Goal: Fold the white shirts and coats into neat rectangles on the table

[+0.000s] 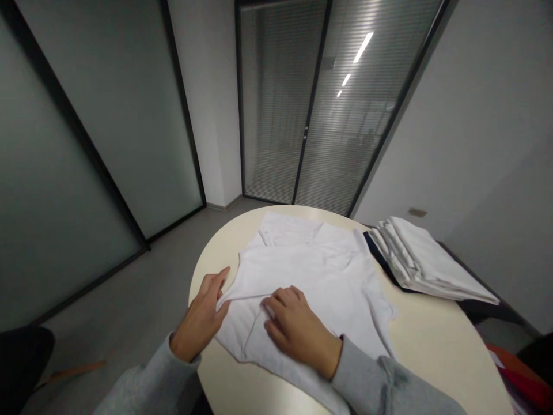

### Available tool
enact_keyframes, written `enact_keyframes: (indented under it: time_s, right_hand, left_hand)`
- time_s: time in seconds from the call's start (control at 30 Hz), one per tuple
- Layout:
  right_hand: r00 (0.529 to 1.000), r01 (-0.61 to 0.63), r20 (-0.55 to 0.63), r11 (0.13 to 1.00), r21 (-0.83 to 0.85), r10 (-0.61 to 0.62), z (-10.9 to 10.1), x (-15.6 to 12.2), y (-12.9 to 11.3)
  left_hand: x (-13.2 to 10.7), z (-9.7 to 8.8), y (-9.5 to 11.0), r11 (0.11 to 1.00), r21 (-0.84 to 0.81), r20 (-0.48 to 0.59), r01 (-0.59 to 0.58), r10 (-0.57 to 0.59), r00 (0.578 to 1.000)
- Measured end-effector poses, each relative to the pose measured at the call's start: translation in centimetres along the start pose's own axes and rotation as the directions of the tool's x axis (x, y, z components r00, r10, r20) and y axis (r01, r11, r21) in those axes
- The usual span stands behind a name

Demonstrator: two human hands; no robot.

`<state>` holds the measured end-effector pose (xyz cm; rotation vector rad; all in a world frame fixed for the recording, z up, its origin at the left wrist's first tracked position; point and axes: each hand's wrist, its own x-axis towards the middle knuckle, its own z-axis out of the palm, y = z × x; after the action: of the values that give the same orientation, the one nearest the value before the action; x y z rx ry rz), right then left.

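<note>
A white shirt (319, 271) lies spread on a round cream table (432, 346), partly folded at its near left side. My left hand (202, 317) rests at the shirt's left edge, fingers stretched out, with the thumb pressing the folded corner. My right hand (298, 331) lies palm down on the folded part of the cloth, its fingers flat and slightly curled. Both arms wear grey sleeves.
A stack of folded white garments (425, 262) sits at the table's right side, on something dark. Glass partitions and a door with blinds (319, 109) stand behind. Grey floor lies to the left; red and orange fabric (522, 374) shows at the lower right.
</note>
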<state>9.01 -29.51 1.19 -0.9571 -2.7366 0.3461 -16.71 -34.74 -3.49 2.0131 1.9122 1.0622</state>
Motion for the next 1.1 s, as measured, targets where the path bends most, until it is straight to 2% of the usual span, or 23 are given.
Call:
enact_keyframes:
  time_s: [0.13, 0.27, 0.4, 0.5, 0.63, 0.7, 0.77, 0.83, 0.97, 1.03, 1.1]
  right_hand:
    - [0.997, 0.079, -0.014, 0.995, 0.054, -0.078, 1.6, -0.1, -0.3]
    - [0.995, 0.095, -0.022, 0.995, 0.040, -0.094, 2.0, -0.6, 0.2]
    - [0.994, 0.103, -0.040, 0.994, -0.021, -0.104, 2.1, -0.8, 0.0]
    - [0.989, 0.145, -0.028, 0.989, -0.011, -0.145, 2.0, -0.2, -0.9]
    - [0.968, 0.246, 0.039, 0.966, 0.074, -0.250, 1.7, 2.5, -2.4]
    - [0.964, 0.257, 0.053, 0.962, 0.091, -0.262, 1.7, 4.6, -3.0]
    - [0.971, 0.215, 0.082, 0.972, 0.097, -0.223, 1.8, 6.5, -3.3]
    - [0.978, 0.168, 0.107, 0.981, 0.094, -0.177, 2.3, 8.1, -3.5]
    - [0.984, 0.178, -0.002, 0.983, 0.052, -0.178, 4.0, 9.3, -3.8]
    - [0.987, 0.161, -0.034, 0.986, 0.052, -0.159, 4.6, 9.4, -3.9]
    - [0.993, 0.111, -0.040, 0.992, 0.055, -0.109, 4.9, 9.3, -4.0]
  left_hand:
    - [0.6, -0.1, -0.6, 0.992, 0.116, -0.135, -0.044, 0.059, 0.989]
    - [0.5, -1.5, -1.0, 0.982, 0.188, -0.240, 0.007, 0.039, 0.970]
    - [0.4, -2.9, -1.4, 0.983, 0.154, -0.231, 0.095, -0.058, 0.971]
    - [0.3, -3.5, -1.0, 0.982, 0.149, -0.210, 0.117, -0.084, 0.974]
    - [-0.1, -3.5, 0.1, 0.980, 0.145, -0.229, 0.137, -0.101, 0.968]
    - [-0.4, -3.5, 0.5, 0.979, 0.143, -0.254, 0.147, -0.107, 0.961]
    - [-0.7, -3.4, 0.7, 0.980, 0.149, -0.270, 0.134, -0.090, 0.959]
    - [-0.9, -3.3, 0.6, 0.985, 0.156, -0.263, 0.072, -0.029, 0.964]
    - [-0.7, -3.0, -0.4, 0.981, 0.182, -0.186, -0.063, 0.097, 0.978]
    - [-0.6, -2.9, -1.0, 0.979, 0.201, -0.194, -0.038, 0.077, 0.978]
    - [-0.7, -3.0, -1.6, 0.975, 0.217, -0.248, 0.038, 0.017, 0.969]
